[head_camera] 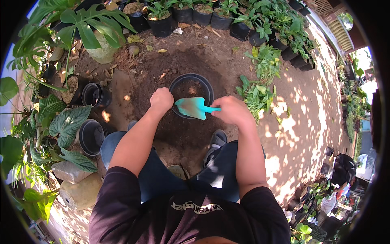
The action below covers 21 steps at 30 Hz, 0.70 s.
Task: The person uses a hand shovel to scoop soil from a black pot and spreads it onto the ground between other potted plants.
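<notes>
A round black plastic pot (209,88) stands on the soil in front of me, with brown soil (192,89) inside. My left hand (162,99) is closed at the pot's left rim; its fingers are turned away, and whether they grip the rim is hard to tell. In my right hand (230,110), at the pot's right side, is the handle of a turquoise hand trowel (192,107). The trowel's blade lies over the near part of the pot, pointing left, with dirt on its face. Dark loose soil (149,73) surrounds the pot.
Uprooted green leafy plants (262,94) lie on the ground at the right. Potted plants in black bags (221,21) line the far side. At the left are empty black pots (91,137), a monstera (88,26) and stones (73,171). Another person (343,167) is at the lower right.
</notes>
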Available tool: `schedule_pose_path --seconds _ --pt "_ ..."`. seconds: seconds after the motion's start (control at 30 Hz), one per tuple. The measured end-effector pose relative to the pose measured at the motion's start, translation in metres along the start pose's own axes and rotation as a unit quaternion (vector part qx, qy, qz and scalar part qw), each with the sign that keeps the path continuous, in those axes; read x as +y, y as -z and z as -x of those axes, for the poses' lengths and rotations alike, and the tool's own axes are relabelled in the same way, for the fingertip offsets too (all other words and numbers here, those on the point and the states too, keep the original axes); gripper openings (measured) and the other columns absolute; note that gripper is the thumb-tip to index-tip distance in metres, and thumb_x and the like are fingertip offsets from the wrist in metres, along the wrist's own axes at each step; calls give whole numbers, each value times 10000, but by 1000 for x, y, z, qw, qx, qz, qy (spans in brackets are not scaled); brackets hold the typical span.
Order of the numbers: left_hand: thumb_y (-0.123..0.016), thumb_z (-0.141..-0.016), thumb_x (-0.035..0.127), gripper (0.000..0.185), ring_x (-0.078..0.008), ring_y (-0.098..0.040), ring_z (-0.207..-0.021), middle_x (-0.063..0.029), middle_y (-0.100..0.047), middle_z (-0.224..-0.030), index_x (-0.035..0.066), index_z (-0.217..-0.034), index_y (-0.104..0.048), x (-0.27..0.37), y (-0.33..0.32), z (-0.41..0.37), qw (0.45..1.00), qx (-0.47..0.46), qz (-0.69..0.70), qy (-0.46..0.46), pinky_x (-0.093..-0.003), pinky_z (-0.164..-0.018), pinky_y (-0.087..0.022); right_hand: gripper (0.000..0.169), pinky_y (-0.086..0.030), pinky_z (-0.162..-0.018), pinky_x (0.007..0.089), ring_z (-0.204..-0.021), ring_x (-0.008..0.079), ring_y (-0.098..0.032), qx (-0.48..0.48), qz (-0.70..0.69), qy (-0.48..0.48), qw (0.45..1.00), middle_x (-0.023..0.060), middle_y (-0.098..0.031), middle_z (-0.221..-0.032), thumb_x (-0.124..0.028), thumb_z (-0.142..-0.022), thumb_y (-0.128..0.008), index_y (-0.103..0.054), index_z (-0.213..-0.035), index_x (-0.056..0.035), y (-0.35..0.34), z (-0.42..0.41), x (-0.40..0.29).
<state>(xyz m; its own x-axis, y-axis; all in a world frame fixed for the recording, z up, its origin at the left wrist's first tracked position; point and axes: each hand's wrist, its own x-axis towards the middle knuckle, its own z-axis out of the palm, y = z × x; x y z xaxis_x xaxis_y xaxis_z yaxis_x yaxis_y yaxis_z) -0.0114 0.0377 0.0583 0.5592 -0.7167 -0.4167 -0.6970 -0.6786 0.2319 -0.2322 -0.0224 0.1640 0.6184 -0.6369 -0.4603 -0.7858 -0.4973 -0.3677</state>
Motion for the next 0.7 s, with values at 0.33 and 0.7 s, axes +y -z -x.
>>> schedule_pose_path --seconds 0.33,0.7 --pt "-538 -790 82 224 -334 -623 -971 -160 -650 -999 112 -991 -634 1 1 2 1000 7 28 -7 -410 -817 -513 209 -512 -696 389 -812 270 -644 81 102 51 990 67 -671 -823 -133 -705 -655 -694 -904 -178 -15 -2 -3" --pt "-570 -767 71 248 -331 -619 -986 -161 -642 -1028 95 -1010 -616 -1 3 -2 1000 -12 22 4 -410 -815 -516 196 -511 -702 393 -811 275 -646 70 81 33 994 89 -666 -817 -126 -717 -597 -698 -879 -169 -5 1 -7"
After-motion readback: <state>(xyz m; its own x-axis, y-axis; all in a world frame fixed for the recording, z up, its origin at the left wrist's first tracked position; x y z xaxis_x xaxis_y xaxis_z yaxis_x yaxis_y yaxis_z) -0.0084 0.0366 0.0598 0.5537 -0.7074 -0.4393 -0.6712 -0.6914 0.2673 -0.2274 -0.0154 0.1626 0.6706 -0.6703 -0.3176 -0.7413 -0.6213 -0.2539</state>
